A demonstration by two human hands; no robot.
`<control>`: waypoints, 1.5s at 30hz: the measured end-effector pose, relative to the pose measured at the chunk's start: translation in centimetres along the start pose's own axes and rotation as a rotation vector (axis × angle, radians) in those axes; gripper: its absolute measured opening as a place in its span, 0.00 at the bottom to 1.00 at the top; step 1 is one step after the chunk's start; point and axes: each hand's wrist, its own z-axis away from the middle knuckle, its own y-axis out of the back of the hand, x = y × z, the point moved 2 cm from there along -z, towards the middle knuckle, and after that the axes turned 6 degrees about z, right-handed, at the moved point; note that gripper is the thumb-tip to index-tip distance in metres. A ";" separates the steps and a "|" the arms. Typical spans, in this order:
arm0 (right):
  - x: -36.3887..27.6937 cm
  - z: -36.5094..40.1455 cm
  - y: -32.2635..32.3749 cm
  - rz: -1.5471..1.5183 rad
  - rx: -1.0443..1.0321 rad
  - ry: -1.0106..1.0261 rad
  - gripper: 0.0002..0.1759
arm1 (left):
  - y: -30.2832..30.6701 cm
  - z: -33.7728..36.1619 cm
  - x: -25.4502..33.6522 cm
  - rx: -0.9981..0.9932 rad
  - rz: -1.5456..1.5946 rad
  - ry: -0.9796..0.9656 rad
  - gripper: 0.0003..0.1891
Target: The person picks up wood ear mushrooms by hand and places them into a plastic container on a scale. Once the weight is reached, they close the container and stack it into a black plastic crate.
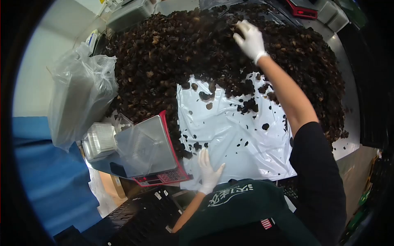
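A wide heap of dark brown wood ear mushrooms (164,53) covers the worktop. My right hand (251,41), in a white glove, reaches over the far part of the heap with its fingers apart and nothing visible in it. In front of the heap lies a white plastic sheet (234,135), creased and strewn with small dark mushroom pieces. My left hand (209,174), also gloved, rests at the sheet's near edge, fingers extended and thumb spread. To its left stands a red digital scale (164,176) with a clear plastic container (141,147) on its metal plate.
A stack of clear containers (100,139) stands left of the scale, below a bulky clear plastic bag (80,94). A second red scale (303,10) sits at the far right. Black crates (139,213) are below the near edge, and blue sheeting (49,172) hangs at left.
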 end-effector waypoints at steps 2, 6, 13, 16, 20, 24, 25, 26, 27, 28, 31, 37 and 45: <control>3.5 -4.2 -2.0 0.020 -0.006 -0.180 0.37 | -2.3 0.4 -0.9 0.003 -0.019 0.139 0.52; 5.9 -7.8 -7.1 -0.081 -0.323 -0.234 0.50 | -3.5 0.9 -2.0 -0.023 -0.062 0.088 0.54; -4.2 0.8 -2.9 -0.017 -0.791 0.180 0.38 | -3.6 1.4 -2.2 0.014 -0.078 0.067 0.57; -6.8 9.8 -0.7 0.013 -0.772 0.494 0.33 | -3.6 1.4 -2.3 0.019 -0.100 0.041 0.61; -10.1 22.6 3.0 -0.115 -0.694 0.697 0.32 | -3.6 1.6 -2.2 -0.011 -0.095 0.047 0.68; -11.8 31.4 8.5 -0.255 -0.773 0.555 0.31 | -3.8 2.1 -1.9 -0.010 -0.091 -0.006 0.71; -11.8 33.0 9.5 -0.222 -0.828 0.518 0.30 | -3.8 2.5 -1.8 -0.012 -0.087 0.007 0.71; -11.5 34.2 10.3 -0.218 -0.878 0.477 0.30 | -3.9 2.8 -1.8 -0.012 -0.100 0.009 0.71; -10.9 35.0 10.9 -0.212 -0.926 0.437 0.30 | -4.0 2.9 -1.8 -0.012 -0.112 0.010 0.71; -10.1 35.1 11.2 -0.218 -0.885 0.423 0.28 | -4.0 3.1 -1.8 -0.006 -0.105 0.004 0.70; -7.3 32.1 10.4 -0.257 -0.695 0.187 0.23 | -3.9 3.3 -1.7 0.005 -0.107 0.003 0.69; -2.3 20.4 0.4 -0.051 -0.233 -0.054 0.38 | -3.6 4.6 -2.3 0.055 -0.101 0.056 0.69; -16.0 26.9 2.3 -0.241 -0.736 0.508 0.33 | -2.8 5.0 -2.0 0.115 -0.162 0.209 0.71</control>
